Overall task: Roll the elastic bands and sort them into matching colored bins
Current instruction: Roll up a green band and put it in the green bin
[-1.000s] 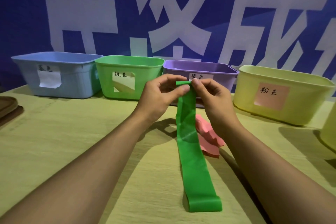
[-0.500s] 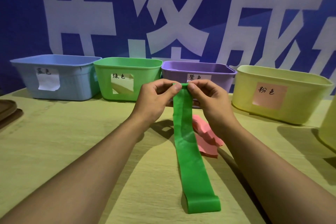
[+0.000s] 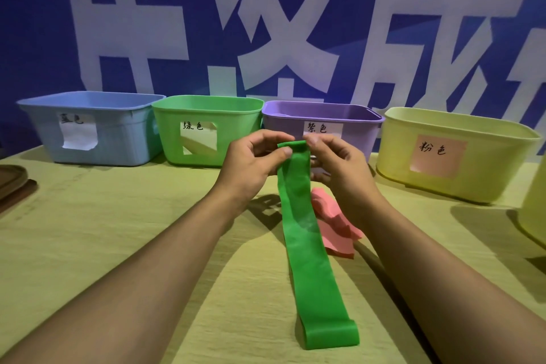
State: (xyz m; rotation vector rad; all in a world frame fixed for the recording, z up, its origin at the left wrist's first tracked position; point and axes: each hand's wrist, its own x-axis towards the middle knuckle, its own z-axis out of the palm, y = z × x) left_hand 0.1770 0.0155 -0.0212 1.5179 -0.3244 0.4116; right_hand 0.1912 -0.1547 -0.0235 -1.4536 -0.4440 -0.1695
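A long green elastic band (image 3: 307, 245) hangs from my two hands, and its lower loop lies flat on the table (image 3: 118, 245). My left hand (image 3: 251, 165) and my right hand (image 3: 339, 168) both pinch its upper end, which is folded over into a small roll, in front of the purple bin (image 3: 357, 133). A crumpled pink band (image 3: 334, 227) lies on the table under my right wrist. Along the back stand a blue bin (image 3: 124, 133), a green bin (image 3: 236, 124) and a yellow bin (image 3: 487, 177) with a pink label.
Another yellow container (image 3: 534, 210) is cut off at the right edge. A brown tray (image 3: 11, 183) sits at the far left edge. A blue wall with large white characters rises right behind the bins.
Both hands kept pinching the band's top end and dropped slightly toward the table. The lower loop slid a little nearer to the hands.
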